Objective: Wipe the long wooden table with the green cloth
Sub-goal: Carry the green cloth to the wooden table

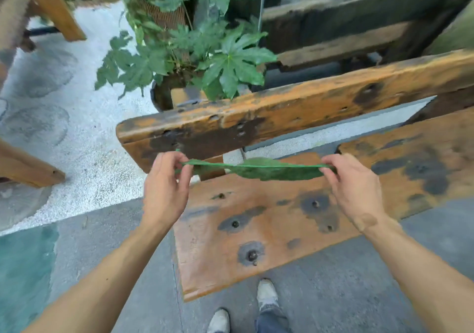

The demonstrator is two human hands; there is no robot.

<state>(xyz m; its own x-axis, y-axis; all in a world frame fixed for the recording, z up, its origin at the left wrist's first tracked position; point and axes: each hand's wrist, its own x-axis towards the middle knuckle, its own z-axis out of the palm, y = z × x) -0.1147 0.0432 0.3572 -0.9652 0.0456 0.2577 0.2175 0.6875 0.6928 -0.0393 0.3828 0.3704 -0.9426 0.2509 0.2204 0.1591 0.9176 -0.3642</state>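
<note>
Dark pot contains leafy plant; left grip and right grip each pinch an end of green cloth, stretched above wooden counter.

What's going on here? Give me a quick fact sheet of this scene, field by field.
setting: outdoors, paved ground
left hand: pinches one end of the green cloth
right hand: pinches the other end
cloth state: stretched between both hands, above the wood, not touching it
near wooden board: orange, dark stains, bolt heads
far wooden board: worn, stained
behind: leafy plant
wiping: not yet begun
</note>
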